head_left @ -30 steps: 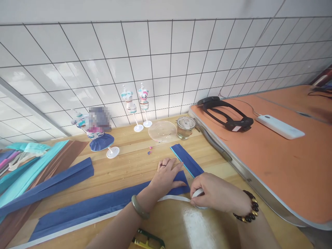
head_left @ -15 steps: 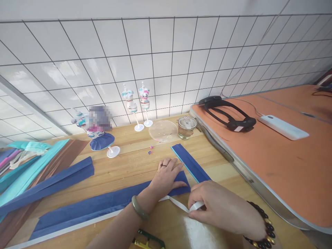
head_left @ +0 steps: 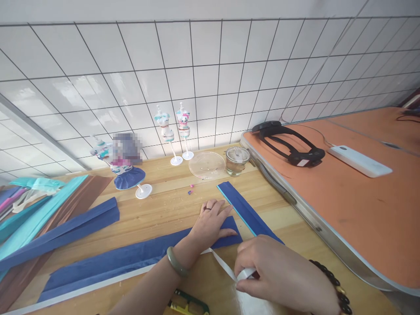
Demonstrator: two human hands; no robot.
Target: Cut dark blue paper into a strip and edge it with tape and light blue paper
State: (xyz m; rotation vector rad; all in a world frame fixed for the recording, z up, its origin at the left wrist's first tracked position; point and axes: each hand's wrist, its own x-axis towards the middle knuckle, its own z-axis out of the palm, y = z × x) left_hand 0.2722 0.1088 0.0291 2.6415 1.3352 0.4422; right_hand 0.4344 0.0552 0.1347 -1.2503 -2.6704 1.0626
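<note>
My left hand lies flat with its fingers spread, pressing on the right end of a long dark blue strip of thin material. White tape runs along the strip's near edge and passes under my left wrist. From there a slack, twisted length leads to a small roll of white tape, pinched between the thumb and fingers of my right hand. A shorter blue strip with a light blue edge lies beyond my right hand. By my left forearm is a green and yellow tool, partly hidden.
Small dress-form stands are by the tiled wall, one wearing a blue skirt. A clear disc and a glass stand at the back. Coloured strips pile up at left. A black headset rests on the orange case.
My right hand has moved slightly down and toward me with the tape roll, and the loose length of tape now slants more steeply. My left hand stays in place.
</note>
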